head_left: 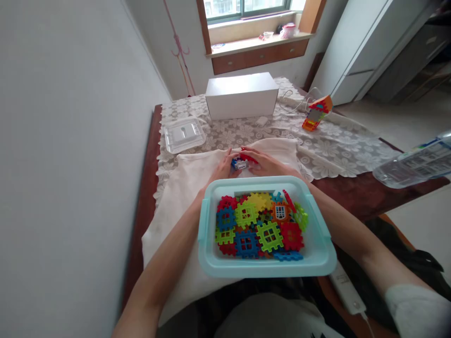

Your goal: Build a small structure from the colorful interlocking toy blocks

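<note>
Beyond the light blue tub, my left hand [224, 168] and my right hand [265, 162] come together over the white cloth. Between them is a small build of plastic pieces [241, 164], with blue, white and red parts. My left fingers close on its blue side, and my right fingers rest around its red part. The fingers partly cover it. The tub [268, 272] stands between my forearms, filled with toothed building pieces [246, 214] in red, blue, green, yellow and orange.
A clear lid [185, 134] lies at the left on the lace tablecloth. Behind stands a white box [243, 101]. At the back right is an orange and red built piece [317, 112]. A clear plastic bottle [412, 164] sits at the right edge. A wall borders the left.
</note>
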